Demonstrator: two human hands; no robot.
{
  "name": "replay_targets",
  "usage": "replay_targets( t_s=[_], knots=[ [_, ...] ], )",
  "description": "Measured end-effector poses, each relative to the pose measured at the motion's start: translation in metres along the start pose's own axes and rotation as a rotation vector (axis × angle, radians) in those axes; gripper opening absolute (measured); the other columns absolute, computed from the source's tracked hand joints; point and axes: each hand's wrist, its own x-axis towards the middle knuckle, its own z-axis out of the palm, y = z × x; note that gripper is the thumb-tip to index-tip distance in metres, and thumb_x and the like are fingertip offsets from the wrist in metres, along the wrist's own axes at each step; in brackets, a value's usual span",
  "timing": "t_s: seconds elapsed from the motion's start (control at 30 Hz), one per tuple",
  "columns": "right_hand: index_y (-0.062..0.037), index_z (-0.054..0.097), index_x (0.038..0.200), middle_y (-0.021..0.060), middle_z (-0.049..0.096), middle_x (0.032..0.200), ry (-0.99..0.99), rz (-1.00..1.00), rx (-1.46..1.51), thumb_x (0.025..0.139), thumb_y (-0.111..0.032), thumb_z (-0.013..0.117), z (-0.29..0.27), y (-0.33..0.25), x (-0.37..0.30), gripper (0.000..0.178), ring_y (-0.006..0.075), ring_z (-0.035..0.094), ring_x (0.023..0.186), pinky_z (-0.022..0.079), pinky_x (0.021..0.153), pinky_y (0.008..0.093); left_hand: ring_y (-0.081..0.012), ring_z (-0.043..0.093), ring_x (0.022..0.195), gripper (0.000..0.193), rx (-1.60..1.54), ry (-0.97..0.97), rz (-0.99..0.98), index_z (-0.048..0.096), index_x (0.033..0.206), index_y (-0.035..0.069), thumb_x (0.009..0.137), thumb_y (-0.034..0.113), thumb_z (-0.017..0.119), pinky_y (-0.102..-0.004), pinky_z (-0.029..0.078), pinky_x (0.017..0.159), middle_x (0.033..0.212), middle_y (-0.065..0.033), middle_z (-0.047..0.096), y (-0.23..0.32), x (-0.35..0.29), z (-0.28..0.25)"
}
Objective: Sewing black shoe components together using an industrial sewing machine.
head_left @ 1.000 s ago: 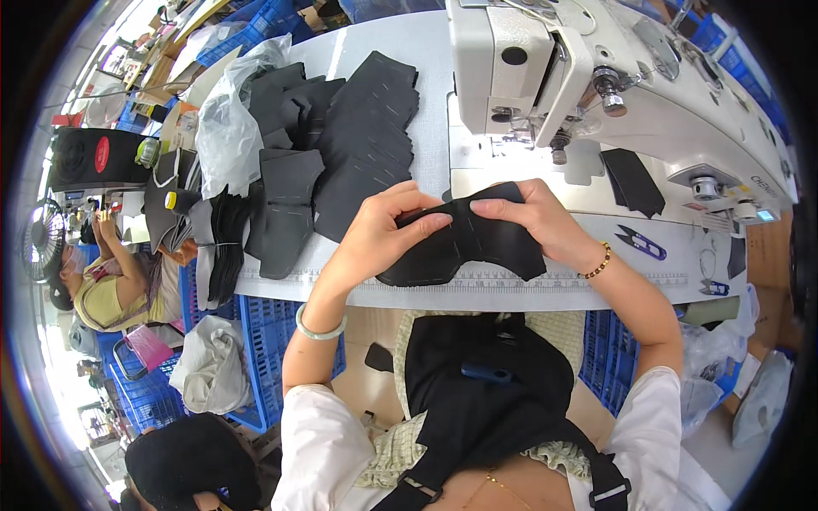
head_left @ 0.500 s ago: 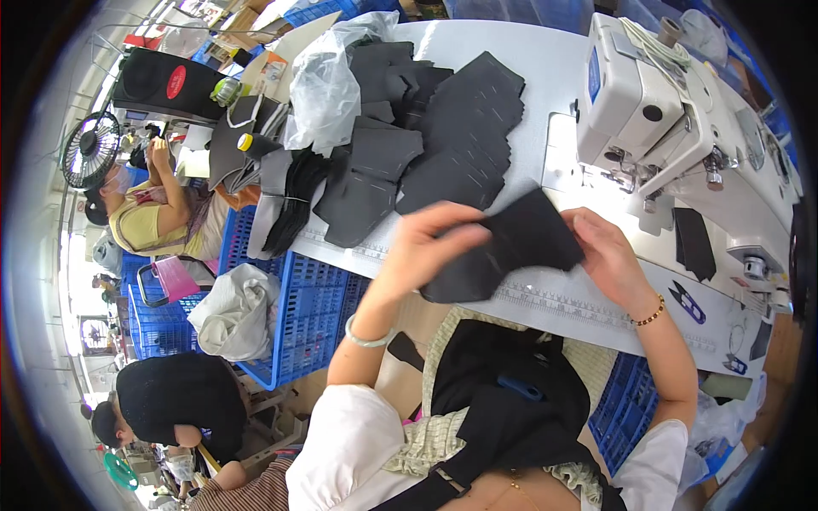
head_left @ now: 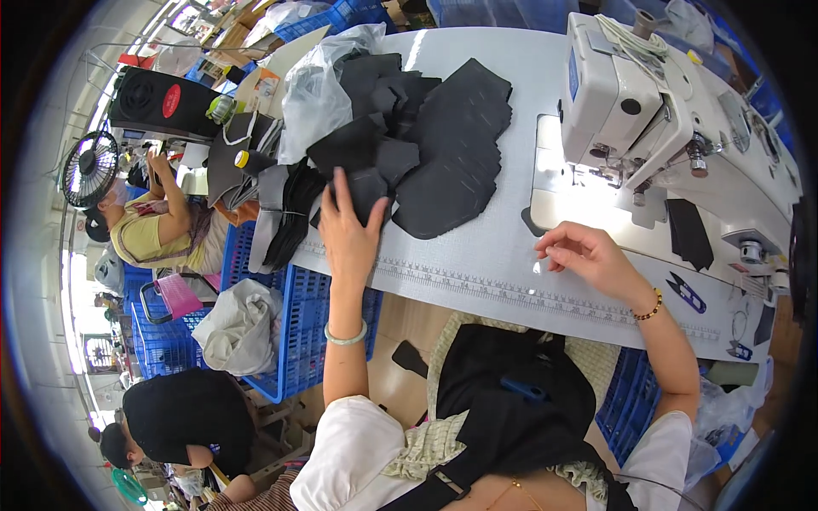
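Observation:
My left hand (head_left: 348, 243) reaches over the left stack of cut black fabric pieces (head_left: 365, 192), its fingers spread and nothing gripped. Just beyond its fingertips, a darker black piece (head_left: 345, 146) lies across the stack. Beside it, on the right, overlapping black pieces with short pale marks (head_left: 456, 153) fan out over the table. My right hand (head_left: 592, 260) hovers near the table's front, in front of the white sewing machine (head_left: 613, 94). Its fingers are loosely curled with nothing visible between them. A small dark piece (head_left: 532, 223) shows at the machine bed's left edge.
A printed ruler strip (head_left: 477, 285) runs along the table's front edge. Thread snips (head_left: 687, 292) and a black strip (head_left: 688, 234) lie on the right. A clear plastic bag (head_left: 315, 102) rests at the back left. Blue crates (head_left: 319, 315) stand left of the table; two people work beyond.
The black fabric piece that was between both hands now lies on the left stack. My left hand has moved left to that stack, while my right hand has let go and stayed near the machine.

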Motion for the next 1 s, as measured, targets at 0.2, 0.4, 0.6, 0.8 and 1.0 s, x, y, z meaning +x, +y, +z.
replay_targets(
  t_s=[0.2,0.4,0.6,0.8,1.0],
  knots=[
    [-0.0023,0.063,0.099,0.0044,0.061,0.09,0.038,-0.189,-0.396,0.089,-0.004,0.056,0.004,0.011,0.0,0.012,0.0101,0.058,0.076,0.048,0.068,0.024,-0.0495,0.036,0.125,0.081,0.083,-0.154,0.174,0.034,0.143,0.017,0.077,0.045,0.071,-0.0579,0.029,0.102,0.137,-0.0305,0.036,-0.02,-0.001,0.002],
    [-0.0017,0.063,0.097,0.0057,0.059,0.09,0.073,-0.177,-0.467,0.088,-0.004,0.057,0.013,0.001,0.0,0.011,0.0116,0.057,0.076,0.046,0.068,0.0245,-0.0411,0.045,0.117,0.078,0.086,-0.074,0.262,0.039,0.14,0.016,0.075,0.043,0.072,-0.0488,0.035,0.097,0.132,-0.0255,0.044,-0.041,0.011,0.0],
    [-0.0009,0.062,0.096,0.0106,0.059,0.092,0.112,-0.317,-0.638,0.085,-0.004,0.055,0.01,0.017,-0.001,0.013,0.0242,0.059,0.084,0.048,0.076,0.0328,-0.0397,0.046,0.118,0.072,-0.05,-0.06,0.339,0.044,0.133,0.007,0.073,0.029,0.076,-0.045,0.037,0.098,0.129,-0.0235,0.047,-0.02,0.023,0.009],
    [-0.0012,0.061,0.088,0.0118,0.058,0.091,0.118,-0.539,-0.826,0.082,-0.009,0.056,0.025,0.021,0.003,0.011,0.0276,0.058,0.092,0.047,0.084,0.0368,-0.0429,0.043,0.12,0.058,-0.224,-0.031,0.155,0.045,0.125,0.0,0.08,0.023,0.072,-0.0449,0.037,0.1,0.131,-0.0264,0.04,-0.029,0.035,0.019],
    [-0.0018,0.057,0.083,0.0111,0.055,0.09,0.49,-0.21,-1.379,0.075,-0.006,0.056,-0.018,0.015,-0.056,0.008,0.0262,0.055,0.087,0.044,0.08,0.0383,-0.044,0.041,0.123,0.05,-0.118,-0.016,0.268,0.048,0.125,0.003,0.084,0.022,0.068,-0.0459,0.036,0.101,0.136,-0.0284,0.037,-0.014,0.032,0.024]
  ],
)
